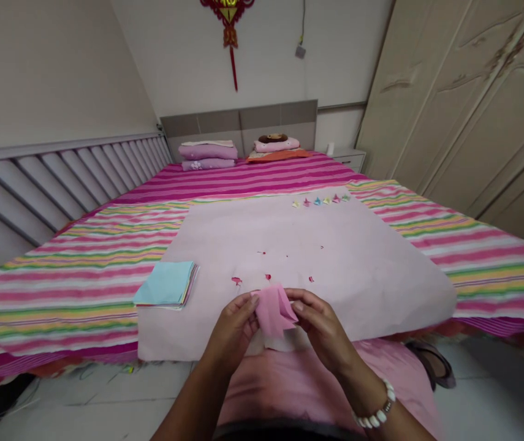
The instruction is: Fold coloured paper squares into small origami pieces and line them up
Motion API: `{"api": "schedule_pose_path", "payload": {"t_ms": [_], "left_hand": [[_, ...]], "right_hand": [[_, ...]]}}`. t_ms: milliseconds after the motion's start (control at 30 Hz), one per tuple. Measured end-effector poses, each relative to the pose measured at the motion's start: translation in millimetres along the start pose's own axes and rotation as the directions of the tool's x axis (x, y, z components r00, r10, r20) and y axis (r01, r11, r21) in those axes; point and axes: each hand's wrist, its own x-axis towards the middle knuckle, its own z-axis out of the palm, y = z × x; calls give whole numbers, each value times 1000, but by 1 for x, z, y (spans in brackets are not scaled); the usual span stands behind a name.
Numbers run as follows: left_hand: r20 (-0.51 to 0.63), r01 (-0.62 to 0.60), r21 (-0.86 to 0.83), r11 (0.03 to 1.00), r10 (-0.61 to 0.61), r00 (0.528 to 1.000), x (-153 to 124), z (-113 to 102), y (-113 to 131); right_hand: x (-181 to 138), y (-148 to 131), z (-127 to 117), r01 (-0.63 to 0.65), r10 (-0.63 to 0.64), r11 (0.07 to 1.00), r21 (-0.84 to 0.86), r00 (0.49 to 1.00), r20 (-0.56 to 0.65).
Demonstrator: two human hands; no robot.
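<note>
Between my two hands is a sheet of pink folded paper [271,311], creased with a flap standing up on its right side. The fingers of my left hand [238,321] pinch its left edge. My right hand [319,318] grips the right edge between thumb and fingers, with a bead bracelet on the wrist. The paper is held just above the near edge of a pale sheet [225,239] with torn holes. To the left lies a stack of coloured square paper [165,283], light blue on top.
Several small folded paper shapes [317,201] stand in a row on the sheet's far right. Striped bedding [82,263] surrounds the sheet. Folded quilts [209,153] rest by the headboard; a railing [22,196] runs along the left and a wardrobe [450,104] stands right.
</note>
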Motion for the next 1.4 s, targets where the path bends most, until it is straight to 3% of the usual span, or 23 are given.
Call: {"api": "schedule_pose_path", "payload": {"t_ms": [233, 367, 467, 567, 733, 833, 1000, 1167, 1400], "left_hand": [[107, 52, -73, 996, -44, 993, 0, 1, -1], [-12, -26, 0, 1000, 26, 1000, -2, 2, -2], [-59, -155, 201, 967, 170, 984, -9, 5, 1], [37, -313, 423, 851, 329, 944, -17, 10, 7], [172, -475, 541, 694, 461, 871, -24, 13, 12], [219, -518, 526, 674, 481, 849, -25, 13, 11], [298, -542, 502, 674, 453, 840, -27, 13, 12], [295, -558, 512, 653, 476, 829, -28, 11, 15], [348, -624, 576, 528, 532, 772, -33, 4, 27]], "right_hand": [[-2, -4, 0, 0, 1, 999, -46, 1000, 29], [-1, -5, 2, 7, -4, 998, -62, 999, 53], [0, -3, 3, 70, -69, 986, -151, 998, 11], [-1, -2, 3, 124, -132, 957, -262, 991, -11], [-5, -8, 4, 227, -248, 891, -393, 969, -1], [-7, -10, 6, 307, -328, 844, -440, 944, 29], [-10, -11, 7, 500, -527, 725, -474, 846, 85], [-12, -12, 7, 501, -491, 700, -509, 855, 167], [-22, -29, -7, 476, -406, 742, -473, 879, 249]]}}
